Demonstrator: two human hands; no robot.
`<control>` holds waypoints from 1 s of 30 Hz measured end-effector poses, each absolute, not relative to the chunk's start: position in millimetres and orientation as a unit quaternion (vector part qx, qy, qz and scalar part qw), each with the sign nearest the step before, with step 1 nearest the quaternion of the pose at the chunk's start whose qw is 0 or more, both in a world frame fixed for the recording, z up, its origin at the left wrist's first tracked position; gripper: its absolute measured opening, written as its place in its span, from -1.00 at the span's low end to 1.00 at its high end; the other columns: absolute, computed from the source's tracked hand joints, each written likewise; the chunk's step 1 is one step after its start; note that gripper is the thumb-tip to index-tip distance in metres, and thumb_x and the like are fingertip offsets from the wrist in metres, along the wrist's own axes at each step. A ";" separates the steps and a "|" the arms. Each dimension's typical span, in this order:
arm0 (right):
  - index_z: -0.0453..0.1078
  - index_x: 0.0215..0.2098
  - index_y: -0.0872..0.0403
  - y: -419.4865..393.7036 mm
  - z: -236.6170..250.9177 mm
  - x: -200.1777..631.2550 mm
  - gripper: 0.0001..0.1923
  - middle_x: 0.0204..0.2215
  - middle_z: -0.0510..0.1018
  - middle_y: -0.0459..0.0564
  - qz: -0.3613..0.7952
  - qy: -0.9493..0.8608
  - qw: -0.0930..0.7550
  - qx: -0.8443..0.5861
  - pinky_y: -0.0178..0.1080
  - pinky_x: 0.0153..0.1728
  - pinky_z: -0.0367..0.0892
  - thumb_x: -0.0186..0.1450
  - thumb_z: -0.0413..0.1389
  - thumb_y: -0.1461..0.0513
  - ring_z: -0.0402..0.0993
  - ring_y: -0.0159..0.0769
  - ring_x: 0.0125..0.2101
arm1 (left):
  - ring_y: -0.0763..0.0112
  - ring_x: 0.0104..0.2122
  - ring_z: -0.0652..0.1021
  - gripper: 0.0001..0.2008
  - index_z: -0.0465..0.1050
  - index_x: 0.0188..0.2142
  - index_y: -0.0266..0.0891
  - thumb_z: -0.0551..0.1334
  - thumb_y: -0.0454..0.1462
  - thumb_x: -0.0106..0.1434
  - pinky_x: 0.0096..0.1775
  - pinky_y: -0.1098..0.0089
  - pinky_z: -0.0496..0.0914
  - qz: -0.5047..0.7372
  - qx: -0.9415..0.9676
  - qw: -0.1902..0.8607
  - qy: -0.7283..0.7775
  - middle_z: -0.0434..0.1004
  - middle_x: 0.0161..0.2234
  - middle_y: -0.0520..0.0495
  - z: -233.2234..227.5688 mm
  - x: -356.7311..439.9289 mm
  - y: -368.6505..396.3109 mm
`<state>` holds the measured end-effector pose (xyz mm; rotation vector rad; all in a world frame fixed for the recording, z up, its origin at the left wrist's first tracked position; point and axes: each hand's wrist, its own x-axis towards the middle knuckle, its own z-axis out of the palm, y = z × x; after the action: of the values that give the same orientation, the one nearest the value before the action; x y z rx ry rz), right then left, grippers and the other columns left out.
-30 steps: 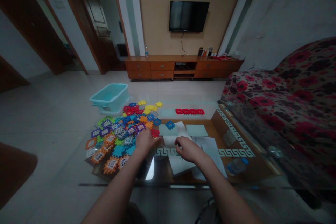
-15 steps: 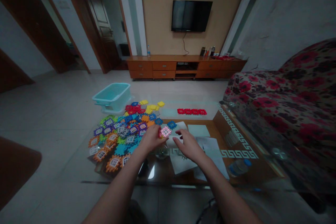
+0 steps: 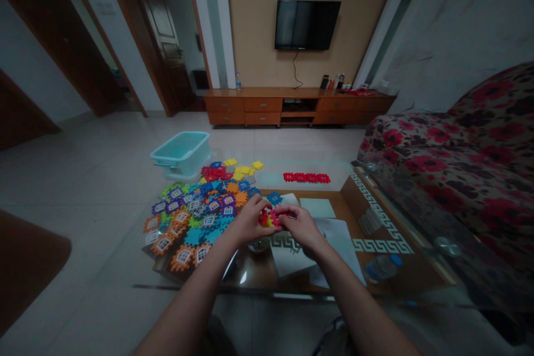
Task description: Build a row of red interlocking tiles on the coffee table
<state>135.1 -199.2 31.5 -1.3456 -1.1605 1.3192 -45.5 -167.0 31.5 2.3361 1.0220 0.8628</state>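
Note:
Pink and yellow interlocking plastic tiles (image 3: 269, 218) are held between my two hands above the glass table; fingers hide part of them. My left hand (image 3: 248, 221) closes on their left side, thumb below and fingers above. From the right, the fingers of my right hand (image 3: 298, 223) pinch the pink part. To the left spreads a pile of colourful interlocking tiles (image 3: 208, 221), several printed with white windows. A blue tile (image 3: 274, 198) lies just beyond my hands. Farther back is a joined row of red tiles (image 3: 306, 178).
White paper sheets (image 3: 339, 242) lie right of my hands, with a blue-capped bottle (image 3: 380, 268) near the table's right side. A small glass object (image 3: 258, 245) is below my left hand. A turquoise bin (image 3: 181, 150) stands behind the pile; a flowered sofa (image 3: 442, 161) is at right.
My right hand has moved left to meet the left hand and its open fingers have closed on the pink piece. The window-printed pink face has turned away, and yellow now shows.

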 end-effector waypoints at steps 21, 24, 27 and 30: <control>0.42 -0.25 0.09 -199.8 43.1 145.9 -0.77 -0.34 0.58 0.00 0.570 -0.375 0.510 -0.524 -0.27 -0.36 0.41 0.11 0.19 0.20 0.51 -0.35 -0.41 | 0.10 -0.19 0.53 -0.78 0.41 -0.26 -0.17 0.32 -0.19 0.10 -0.19 0.26 0.35 0.107 0.760 0.088 0.635 0.51 -0.25 -0.16 40.2 -137.5 -147.7; 0.42 -0.23 0.09 -199.9 42.9 144.7 -0.74 -0.32 0.58 0.01 0.561 -0.393 0.503 -0.527 -0.27 -0.38 0.39 0.11 0.19 0.17 0.51 -0.34 -0.40 | 0.10 -0.15 0.52 -0.78 0.40 -0.26 -0.18 0.32 -0.20 0.10 -0.17 0.28 0.34 0.096 0.750 0.061 0.651 0.49 -0.20 -0.18 38.7 -138.2 -149.8; 0.41 -0.25 0.09 -199.6 42.0 144.1 -0.74 -0.31 0.58 0.02 0.558 -0.394 0.505 -0.528 -0.27 -0.38 0.39 0.10 0.19 0.17 0.51 -0.34 -0.40 | 0.13 -0.16 0.51 -0.84 0.41 -0.28 -0.21 0.22 -0.16 0.23 -0.14 0.26 0.34 0.144 0.739 0.047 0.656 0.49 -0.21 -0.20 37.6 -127.5 -150.0; 0.38 -0.19 0.09 -200.3 42.5 143.0 -0.68 -0.33 0.58 0.00 0.556 -0.384 0.511 -0.531 -0.29 -0.42 0.39 0.08 0.20 0.18 0.52 -0.33 -0.42 | 0.18 -0.19 0.52 -0.76 0.45 -0.31 -0.23 0.06 -0.20 0.35 -0.12 0.26 0.35 0.209 0.730 0.088 0.644 0.52 -0.27 -0.19 38.0 -111.1 -148.5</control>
<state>143.0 -200.3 42.5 -1.2774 -0.9251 1.3395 -111.1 -148.5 38.0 2.1740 1.9180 0.6233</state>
